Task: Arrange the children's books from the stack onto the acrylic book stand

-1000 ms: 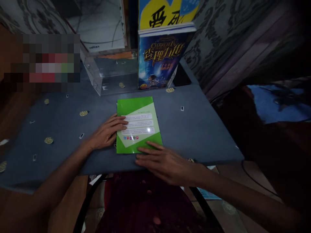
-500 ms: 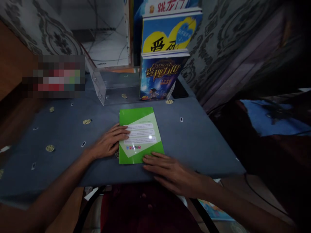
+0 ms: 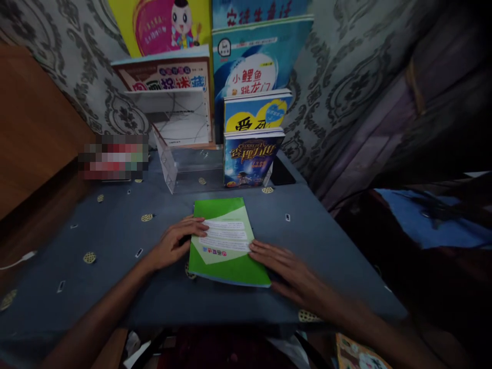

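Observation:
A green book (image 3: 230, 269) lies back cover up in front of me, its printed text upside down from my side. Its near edge shows its thickness and bows slightly, seemingly raised off the cloth. My left hand (image 3: 177, 240) holds the book's left edge, fingers over the cover and thumb by the side. At the right edge, my right hand (image 3: 286, 266) has its fingertips on the cover and its thumb low by the near corner. What lies under the cover at that corner is hidden.
A clear acrylic book stand (image 3: 169, 166) stands behind, holding several books, including a dark blue one (image 3: 248, 161) at the front right. A black flat object (image 3: 282, 172) lies beside it. A patterned grey cloth (image 3: 319, 241) covers the table. A blurred-out item (image 3: 113, 158) sits far left.
The view has tilted up, showing more of the stand's books. My right hand has moved up along the book's right side, and the book's near right corner has swung outward and seems lifted.

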The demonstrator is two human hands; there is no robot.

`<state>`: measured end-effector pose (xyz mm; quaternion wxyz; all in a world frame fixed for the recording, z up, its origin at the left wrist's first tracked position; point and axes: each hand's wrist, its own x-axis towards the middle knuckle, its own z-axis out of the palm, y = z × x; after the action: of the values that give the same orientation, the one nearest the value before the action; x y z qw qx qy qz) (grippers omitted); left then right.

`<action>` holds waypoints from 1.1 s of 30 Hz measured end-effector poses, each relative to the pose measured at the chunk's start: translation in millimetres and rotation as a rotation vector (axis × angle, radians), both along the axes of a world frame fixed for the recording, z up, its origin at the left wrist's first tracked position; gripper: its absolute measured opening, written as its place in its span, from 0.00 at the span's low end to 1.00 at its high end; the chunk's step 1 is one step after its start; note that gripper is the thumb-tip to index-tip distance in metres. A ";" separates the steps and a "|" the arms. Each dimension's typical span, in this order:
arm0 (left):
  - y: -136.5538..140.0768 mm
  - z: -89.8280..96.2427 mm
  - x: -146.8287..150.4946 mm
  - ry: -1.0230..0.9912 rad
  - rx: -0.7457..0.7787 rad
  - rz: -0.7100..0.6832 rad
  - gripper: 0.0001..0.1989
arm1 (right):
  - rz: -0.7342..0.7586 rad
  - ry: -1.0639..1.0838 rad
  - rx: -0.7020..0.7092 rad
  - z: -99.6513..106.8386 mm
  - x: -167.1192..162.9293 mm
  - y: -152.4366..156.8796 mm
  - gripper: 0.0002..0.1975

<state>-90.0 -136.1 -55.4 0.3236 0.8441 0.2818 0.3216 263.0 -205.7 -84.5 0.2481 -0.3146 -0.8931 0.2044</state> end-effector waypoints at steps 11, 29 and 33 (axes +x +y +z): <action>0.1 18.9 1.3 -0.157 -0.206 0.022 0.15 | -0.036 0.131 0.011 3.7 -11.9 57.6 0.22; -3.1 48.1 4.7 -0.487 -0.450 0.239 0.15 | -0.180 0.463 -0.229 69.6 -39.7 52.8 0.22; 1.6 51.2 20.7 -0.646 -0.650 0.287 0.21 | -0.162 0.633 -0.501 79.0 -52.2 62.0 0.22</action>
<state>-69.2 -134.4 -4.2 0.5940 0.5086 0.3665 0.5041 210.8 -143.7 -5.6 0.4417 -0.3562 -0.6675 0.4821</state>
